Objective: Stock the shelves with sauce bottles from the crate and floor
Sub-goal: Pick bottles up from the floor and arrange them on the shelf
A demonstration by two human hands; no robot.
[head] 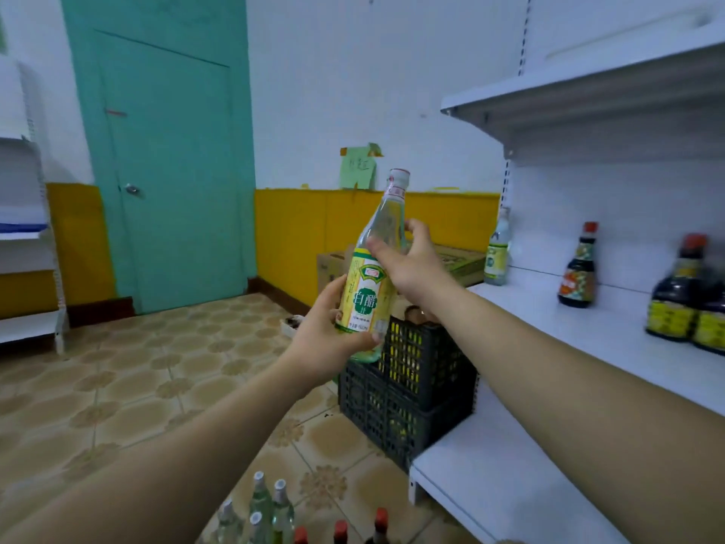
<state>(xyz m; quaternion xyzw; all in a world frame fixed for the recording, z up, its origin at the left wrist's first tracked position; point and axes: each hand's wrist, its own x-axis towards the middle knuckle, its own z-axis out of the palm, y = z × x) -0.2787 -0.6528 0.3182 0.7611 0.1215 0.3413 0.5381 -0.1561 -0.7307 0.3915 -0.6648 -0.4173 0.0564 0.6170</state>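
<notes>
**My left grip (329,339) and right grip (412,265), both closed round one clear bottle (363,300)**

My left grip wraps the bottle's lower body, with the fingers curled under the bottom edge of the label. My right grip takes the sloping shoulder, thumb in front and fingers behind the glass. Both my forearms are stretched out ahead of me.

The bottle is smooth clear glass, tall and narrow-necked, with a white cap and a glossy yellow-and-green paper label. I hold it in the air, tilted with its cap to the right, just above the crate (416,378).

The crate is black plastic lattice, boxy, standing on the tiled floor (129,386) against the end of the white metal shelves (569,320). Yellow labels show through its mesh; what else it holds I cannot tell.

On the middle shelf stand another clear bottle (497,249) at the far end, a squat dark sauce bottle (578,268) with a red cap, and a blurred pair of dark bottles (690,300) with yellow labels, nearest me.

Low on the floor between my arms stand clear floor bottles (270,508) with silvery caps, with red-capped bottles (361,530) just beside them. A cardboard box (459,261) sits behind the crate.
</notes>
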